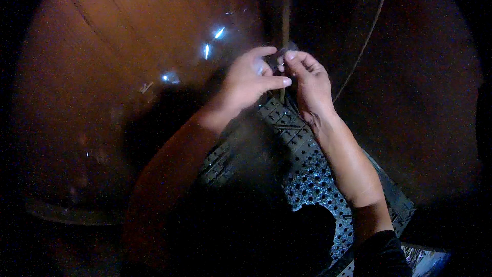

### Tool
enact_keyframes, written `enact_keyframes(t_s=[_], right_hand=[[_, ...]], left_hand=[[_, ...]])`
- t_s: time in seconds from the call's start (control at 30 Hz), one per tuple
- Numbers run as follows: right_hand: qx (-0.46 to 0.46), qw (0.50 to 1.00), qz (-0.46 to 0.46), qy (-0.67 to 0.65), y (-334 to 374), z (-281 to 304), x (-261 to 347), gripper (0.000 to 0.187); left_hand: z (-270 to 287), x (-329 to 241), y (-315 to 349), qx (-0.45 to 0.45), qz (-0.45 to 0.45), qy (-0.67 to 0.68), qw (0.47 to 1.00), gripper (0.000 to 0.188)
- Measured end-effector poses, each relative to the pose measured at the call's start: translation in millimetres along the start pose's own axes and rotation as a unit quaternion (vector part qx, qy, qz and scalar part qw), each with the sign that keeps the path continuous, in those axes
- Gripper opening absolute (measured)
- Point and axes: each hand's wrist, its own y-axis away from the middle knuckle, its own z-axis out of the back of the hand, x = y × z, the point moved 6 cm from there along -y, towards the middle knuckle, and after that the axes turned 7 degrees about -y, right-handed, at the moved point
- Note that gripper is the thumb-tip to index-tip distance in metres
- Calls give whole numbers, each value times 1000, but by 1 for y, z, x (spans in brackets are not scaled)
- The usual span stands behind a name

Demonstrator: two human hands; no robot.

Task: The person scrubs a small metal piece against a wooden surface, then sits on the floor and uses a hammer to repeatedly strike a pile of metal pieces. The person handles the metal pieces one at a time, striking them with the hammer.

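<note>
My left hand (251, 77) is raised at the middle of the view, its thumb and forefinger spread apart and its other fingers curled. A whitish shine shows by its palm; what causes it I cannot make out. Close beside it, my right hand (311, 79) has thumb and fingers pinched together. A small, dark greyish piece (291, 46) shows at those fingertips, too dim to name. Both hands are right by an upright tan rope or thin pole (285, 7), which passes behind the fingers. Whether either hand touches it I cannot tell.
Beneath my hands runs a perforated metal walkway plank (312, 172), partly in deep shadow. A large curved, rusty-brown wall (138, 31) with bright glints rises at left. A thin line or cable (370, 33) slants down at right. A pale, crumpled-looking item (423, 259) lies at the lower right.
</note>
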Motion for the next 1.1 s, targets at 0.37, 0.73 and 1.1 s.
enact_keyframes(t_s=[0.37, 0.73, 1.1], right_hand=[[41, 997, -24, 63, -80, -24, -23, 15], [53, 997, -60, 19, -99, -65, -52, 12], [69, 995, -25, 60, -107, -62, -57, 14]], left_hand=[[64, -40, -25, -264, -96, -163, 946, 44], [121, -28, -61, -337, -3, -205, 919, 58], [124, -41, -66, -333, -29, -162, 928, 28]])
